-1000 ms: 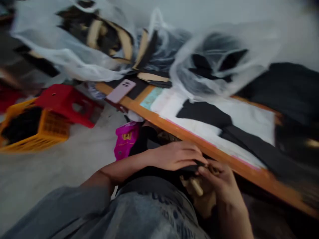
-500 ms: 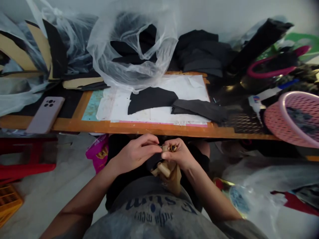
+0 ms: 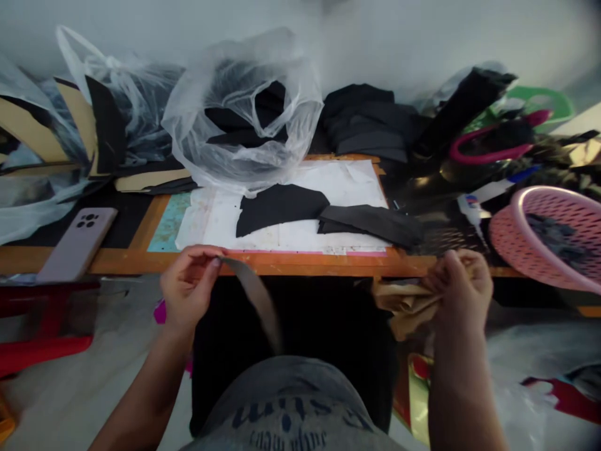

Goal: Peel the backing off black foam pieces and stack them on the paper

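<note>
Between thumb and fingers, my left hand (image 3: pixel 188 287) pinches the end of a thin grey-brown strip (image 3: pixel 256 297), which hangs down over my lap and is blurred at its lower end. My right hand (image 3: pixel 462 291) is closed on crumpled tan backing paper (image 3: pixel 407 304) at the table's front edge on the right. On the white sheet lie a curved black cut piece (image 3: pixel 282 210) and, overlapping its right end, a small stack of dark strips (image 3: pixel 370 223). Neither hand touches these pieces.
A phone (image 3: pixel 79 241) lies at the table's left. Behind the sheet stand a clear plastic bag (image 3: pixel 188 134) and a pile of black pieces (image 3: pixel 366 125). A pink basket (image 3: pixel 521 244), a glue bottle (image 3: pixel 472 207) and a black roll (image 3: pixel 464 106) are on the right.
My hands, together over my lap before, have moved wide apart. The strip now hangs from my left hand, while the tan paper has gone right with my right hand. The view has tilted slightly up.
</note>
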A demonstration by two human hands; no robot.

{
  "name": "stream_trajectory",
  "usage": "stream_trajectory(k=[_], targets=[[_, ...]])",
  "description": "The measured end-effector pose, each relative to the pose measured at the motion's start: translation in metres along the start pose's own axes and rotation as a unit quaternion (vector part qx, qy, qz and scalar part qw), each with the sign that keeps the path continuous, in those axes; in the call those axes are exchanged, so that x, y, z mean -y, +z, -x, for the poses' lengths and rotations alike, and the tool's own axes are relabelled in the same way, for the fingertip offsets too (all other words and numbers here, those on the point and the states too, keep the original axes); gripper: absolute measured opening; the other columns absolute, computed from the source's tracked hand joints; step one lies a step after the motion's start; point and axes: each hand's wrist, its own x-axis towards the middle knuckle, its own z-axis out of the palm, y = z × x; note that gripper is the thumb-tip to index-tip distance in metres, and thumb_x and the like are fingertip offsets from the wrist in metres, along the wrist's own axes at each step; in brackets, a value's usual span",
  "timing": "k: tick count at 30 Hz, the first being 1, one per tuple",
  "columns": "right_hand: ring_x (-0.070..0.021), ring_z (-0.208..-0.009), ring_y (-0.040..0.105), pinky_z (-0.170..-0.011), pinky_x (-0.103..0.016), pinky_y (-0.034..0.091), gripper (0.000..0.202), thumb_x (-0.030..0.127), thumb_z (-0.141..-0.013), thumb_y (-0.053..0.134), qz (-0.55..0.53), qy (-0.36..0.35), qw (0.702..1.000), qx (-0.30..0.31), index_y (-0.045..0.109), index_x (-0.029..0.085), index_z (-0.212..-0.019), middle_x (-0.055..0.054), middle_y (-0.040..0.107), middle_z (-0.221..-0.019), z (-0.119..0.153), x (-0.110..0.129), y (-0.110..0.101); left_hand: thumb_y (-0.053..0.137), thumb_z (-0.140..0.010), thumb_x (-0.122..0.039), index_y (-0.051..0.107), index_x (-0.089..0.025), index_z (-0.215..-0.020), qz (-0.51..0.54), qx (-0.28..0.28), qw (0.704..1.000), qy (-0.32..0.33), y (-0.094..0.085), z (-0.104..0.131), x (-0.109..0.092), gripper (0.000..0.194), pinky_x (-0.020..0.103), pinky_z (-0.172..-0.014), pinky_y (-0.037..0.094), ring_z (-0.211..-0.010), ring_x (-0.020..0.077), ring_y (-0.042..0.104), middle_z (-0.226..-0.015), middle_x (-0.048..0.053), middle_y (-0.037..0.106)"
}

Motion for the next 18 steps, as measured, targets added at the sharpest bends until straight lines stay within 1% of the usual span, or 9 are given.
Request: stream_trajectory(k=[1, 2, 4, 7, 8, 10, 12, 15, 18], targets=[[-0.0146, -0.046, 0.04, -0.048, -0.032, 0.036, 0.037, 0.057, -0.081, 0.073, 0.101, -0.053, 0.993, -0.01, 0.051, 0.029, -0.09, 0.005, 0.048, -0.063, -0.005, 0.004, 0.002, 0.074, -0.089, -0.029, 0.07, -0.022, -0.098, -0.007, 0.002, 0.999, -0.032, 0.001, -0.004, -0.001, 0.012, 0.023, -0.071, 0.057, -0.083, 0.0146, 0.072, -0.095, 0.003, 0.075], [-0.0178, -0.054, 0.052, -0.055, -0.033, 0.041, 0.042, 0.059, -0.08, 0.075, 0.206, -0.102, 0.973, 0.004, 0.056, 0.028, -0.101, 0.001, 0.058, -0.072, -0.008, 0.009, 0.008, 0.076, -0.087, -0.032, 0.07, -0.022, -0.096, -0.017, 0.009, 0.998, -0.053, 0.004, -0.009, -0.002, 0.015, 0.022, -0.067, 0.055, -0.079, 0.0138, 0.071, -0.091, 0.002, 0.074], [-0.0244, -0.073, 0.066, -0.067, -0.035, 0.047, 0.053, 0.059, -0.082, 0.074, 0.39, -0.163, 0.901, 0.095, 0.058, 0.026, -0.119, -0.005, 0.07, -0.091, -0.013, 0.019, 0.031, 0.079, -0.083, -0.034, 0.069, -0.021, -0.091, -0.036, 0.027, 0.997, -0.066, 0.011, -0.019, -0.005, 0.018, 0.021, -0.064, 0.052, -0.073, 0.0128, 0.067, -0.082, 0.0, 0.071], [-0.03, -0.082, 0.071, -0.068, -0.034, 0.046, 0.047, 0.051, -0.092, 0.065, 0.555, -0.162, 0.79, 0.204, 0.055, 0.023, -0.128, -0.009, 0.075, -0.099, -0.022, 0.032, 0.073, 0.079, -0.082, -0.036, 0.068, -0.02, -0.087, -0.043, 0.057, 0.996, -0.058, 0.026, -0.035, -0.005, 0.019, 0.022, -0.065, 0.05, -0.069, 0.012, 0.063, -0.077, -0.002, 0.067], [-0.0314, -0.083, 0.072, -0.068, -0.034, 0.046, 0.04, 0.047, -0.095, 0.061, 0.59, -0.153, 0.764, 0.213, 0.056, 0.021, -0.125, -0.012, 0.075, -0.1, -0.026, 0.034, 0.084, 0.078, -0.082, -0.036, 0.067, -0.02, -0.086, -0.037, 0.068, 0.995, -0.055, 0.031, -0.04, -0.003, 0.019, 0.022, -0.065, 0.049, -0.069, 0.0119, 0.062, -0.077, -0.002, 0.066], [-0.0345, -0.086, 0.073, -0.07, -0.036, 0.047, 0.03, 0.04, -0.101, 0.051, 0.637, -0.129, 0.731, 0.207, 0.058, 0.017, -0.118, -0.017, 0.075, -0.1, -0.035, 0.036, 0.098, 0.076, -0.083, -0.036, 0.066, -0.02, -0.086, -0.02, 0.081, 0.995, -0.055, 0.04, -0.05, 0.003, 0.019, 0.023, -0.064, 0.047, -0.068, 0.0118, 0.061, -0.076, -0.002, 0.064], [-0.0371, -0.09, 0.073, -0.072, -0.039, 0.047, 0.029, 0.034, -0.103, 0.043, 0.658, -0.102, 0.723, 0.185, 0.06, 0.014, -0.115, -0.02, 0.074, -0.1, -0.044, 0.036, 0.103, 0.076, -0.082, -0.038, 0.064, -0.02, -0.084, -0.003, 0.078, 0.995, -0.067, 0.045, -0.059, 0.011, 0.022, 0.023, -0.062, 0.046, -0.067, 0.012, 0.059, -0.073, -0.002, 0.061], [-0.0373, -0.092, 0.072, -0.074, -0.041, 0.048, 0.029, 0.033, -0.101, 0.046, 0.634, -0.095, 0.747, 0.175, 0.062, 0.014, -0.116, -0.021, 0.073, -0.104, -0.051, 0.044, 0.107, 0.075, -0.081, -0.04, 0.062, -0.019, -0.082, 0.007, 0.069, 0.993, -0.094, 0.05, -0.069, 0.025, 0.024, 0.025, -0.062, 0.045, -0.064, 0.0123, 0.058, -0.07, -0.002, 0.059], [-0.0345, -0.097, 0.071, -0.079, -0.041, 0.05, 0.033, 0.041, -0.099, 0.054, 0.543, -0.183, 0.785, 0.236, 0.062, 0.018, -0.121, -0.019, 0.069, -0.12, -0.051, 0.062, 0.133, 0.072, -0.082, -0.04, 0.062, -0.02, -0.083, -0.038, 0.048, 0.995, -0.076, 0.053, -0.077, 0.034, 0.023, 0.026, -0.067, 0.046, -0.07, 0.014, 0.06, -0.074, -0.001, 0.062]])
